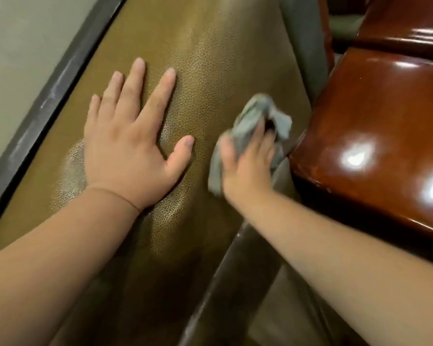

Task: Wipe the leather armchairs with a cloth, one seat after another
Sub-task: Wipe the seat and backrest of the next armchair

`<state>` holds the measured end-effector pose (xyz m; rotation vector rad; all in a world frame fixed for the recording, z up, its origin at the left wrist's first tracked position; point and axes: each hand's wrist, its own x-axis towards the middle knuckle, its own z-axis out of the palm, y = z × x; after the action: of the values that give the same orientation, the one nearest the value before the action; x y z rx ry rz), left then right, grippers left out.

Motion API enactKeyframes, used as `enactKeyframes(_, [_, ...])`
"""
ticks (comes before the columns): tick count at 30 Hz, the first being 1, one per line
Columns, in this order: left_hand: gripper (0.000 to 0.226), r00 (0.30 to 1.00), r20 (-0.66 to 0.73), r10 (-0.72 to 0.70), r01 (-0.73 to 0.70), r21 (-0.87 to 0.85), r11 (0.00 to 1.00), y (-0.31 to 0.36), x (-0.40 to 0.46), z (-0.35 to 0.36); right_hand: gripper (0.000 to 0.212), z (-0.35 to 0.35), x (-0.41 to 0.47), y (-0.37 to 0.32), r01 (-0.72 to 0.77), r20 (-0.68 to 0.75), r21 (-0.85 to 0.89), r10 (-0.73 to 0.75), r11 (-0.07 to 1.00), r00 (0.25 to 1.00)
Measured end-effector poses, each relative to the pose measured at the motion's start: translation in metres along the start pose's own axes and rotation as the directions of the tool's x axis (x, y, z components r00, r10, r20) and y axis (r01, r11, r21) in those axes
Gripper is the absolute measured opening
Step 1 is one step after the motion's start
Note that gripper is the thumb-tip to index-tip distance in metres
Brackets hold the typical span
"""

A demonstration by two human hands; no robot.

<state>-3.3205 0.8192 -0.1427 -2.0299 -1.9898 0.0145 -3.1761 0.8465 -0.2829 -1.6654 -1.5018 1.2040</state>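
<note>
An olive-brown grained leather armchair surface (210, 58) fills the middle of the view. My left hand (133, 141) lies flat on it with fingers spread and straight. My right hand (248, 166) grips a crumpled grey cloth (258, 116) and presses it against the leather near its right edge, beside the glossy wooden armrest (375, 136). The right hand and cloth are motion-blurred. Part of the cloth is hidden under my fingers.
A dark frame strip (48, 101) runs diagonally along the left edge of the leather, with a pale wall (18, 46) beyond it. A second glossy reddish-brown wooden piece (405, 23) sits at the top right. A dark trim edge (223, 283) runs below my right arm.
</note>
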Motion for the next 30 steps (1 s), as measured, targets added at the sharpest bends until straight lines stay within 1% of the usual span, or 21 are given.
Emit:
enactKeyframes(1, [0.082, 1.000, -0.005, 0.011, -0.011, -0.005, 1.000, 0.001, 0.001, 0.001, 0.088, -0.015, 0.040, -0.014, -0.088, -0.089, 0.110, 0.098, 0.990, 0.991])
enactKeyframes(2, [0.082, 1.000, -0.009, 0.017, -0.017, -0.011, 1.000, 0.000, 0.000, 0.002, 0.081, -0.030, 0.068, -0.023, -0.140, -0.139, 0.163, 0.164, 0.977, 0.977])
enactKeyframes(3, [0.082, 1.000, -0.013, 0.018, -0.019, -0.016, 1.000, 0.000, -0.001, 0.002, 0.077, -0.037, 0.082, -0.023, -0.159, -0.165, 0.181, 0.190, 0.971, 0.968])
enactKeyframes(4, [0.083, 1.000, -0.018, 0.019, -0.020, -0.020, 1.000, 0.000, -0.002, 0.001, 0.078, -0.036, 0.080, -0.018, -0.150, -0.158, 0.164, 0.176, 0.975, 0.972])
enactKeyframes(6, [0.085, 0.999, -0.031, 0.012, -0.013, -0.032, 0.999, -0.001, -0.002, 0.000, 0.092, -0.016, 0.037, 0.000, -0.155, -0.050, 0.088, 0.160, 0.984, 0.986])
enactKeyframes(7, [0.086, 0.999, -0.032, 0.014, -0.015, -0.030, 0.999, -0.001, -0.002, 0.000, 0.101, -0.003, 0.003, 0.012, -0.192, 0.039, 0.033, 0.191, 0.981, 0.981])
enactKeyframes(9, [0.087, 0.999, -0.030, 0.025, -0.025, -0.012, 1.000, -0.003, -0.002, 0.002, 0.105, 0.012, -0.042, 0.034, -0.258, 0.212, -0.047, 0.262, 0.965, 0.941])
enactKeyframes(10, [0.087, 0.999, -0.032, 0.026, -0.026, -0.012, 1.000, -0.003, -0.002, 0.002, 0.104, 0.012, -0.043, 0.039, -0.278, 0.257, -0.057, 0.283, 0.959, 0.924])
enactKeyframes(11, [0.087, 0.999, -0.037, 0.024, -0.025, -0.017, 1.000, -0.003, -0.002, 0.002, 0.104, 0.007, -0.027, 0.038, -0.300, 0.250, -0.049, 0.302, 0.953, 0.920])
enactKeyframes(12, [0.087, 0.999, -0.044, 0.024, -0.026, -0.026, 0.999, -0.002, -0.003, 0.003, 0.099, -0.002, -0.001, 0.033, -0.329, 0.176, 0.002, 0.323, 0.944, 0.930])
enactKeyframes(14, [0.087, 0.998, -0.057, 0.023, -0.026, -0.048, 0.999, -0.002, -0.003, 0.005, 0.081, -0.019, 0.072, 0.028, -0.362, -0.018, 0.118, 0.367, 0.925, 0.930])
enactKeyframes(16, [0.087, 0.997, -0.066, 0.027, -0.031, -0.057, 0.998, -0.003, -0.003, 0.007, 0.068, -0.038, 0.135, 0.037, -0.345, -0.069, 0.045, 0.347, 0.938, 0.935])
enactKeyframes(18, [0.087, 0.997, -0.067, 0.041, -0.045, -0.059, 0.997, -0.005, -0.003, 0.008, 0.064, -0.037, 0.145, 0.053, -0.303, -0.078, -0.045, 0.299, 0.952, 0.951])
enactKeyframes(19, [0.087, 0.997, -0.070, 0.042, -0.047, -0.065, 0.997, -0.005, -0.001, 0.008, 0.068, -0.034, 0.128, 0.053, -0.297, -0.061, -0.001, 0.297, 0.955, 0.953])
enactKeyframes(21, [0.087, 0.997, -0.069, 0.040, -0.044, -0.062, 0.997, -0.005, -0.002, 0.009, 0.087, -0.021, 0.067, 0.042, -0.317, 0.015, 0.119, 0.317, 0.941, 0.948])
enactKeyframes(22, [0.087, 0.997, -0.069, 0.039, -0.043, -0.057, 0.997, -0.005, -0.001, 0.009, 0.093, -0.016, 0.041, 0.040, -0.328, 0.069, 0.143, 0.321, 0.934, 0.944])
enactKeyframes(24, [0.087, 0.997, -0.071, 0.042, -0.045, -0.044, 0.998, -0.004, -0.002, 0.007, 0.089, -0.014, 0.031, 0.045, -0.323, 0.125, 0.096, 0.311, 0.941, 0.942])
enactKeyframes(26, [0.088, 0.997, -0.068, 0.035, -0.038, -0.035, 0.999, -0.003, -0.001, 0.006, 0.084, -0.027, 0.070, 0.040, -0.320, 0.044, 0.014, 0.319, 0.947, 0.947])
enactKeyframes(27, [0.088, 0.998, -0.063, 0.027, -0.029, -0.031, 0.999, -0.002, -0.001, 0.005, 0.085, -0.038, 0.093, 0.031, -0.291, -0.005, 0.023, 0.291, 0.957, 0.957])
enactKeyframes(28, [0.088, 0.998, -0.058, 0.020, -0.022, -0.030, 0.999, -0.002, -0.001, 0.005, 0.088, -0.048, 0.112, 0.021, -0.240, -0.053, 0.053, 0.243, 0.969, 0.969])
enactKeyframes(30, [0.088, 0.998, -0.060, 0.018, -0.020, -0.027, 0.999, -0.002, -0.001, 0.005, 0.084, -0.053, 0.119, -0.003, -0.073, -0.107, 0.103, 0.084, 0.992, 0.991])
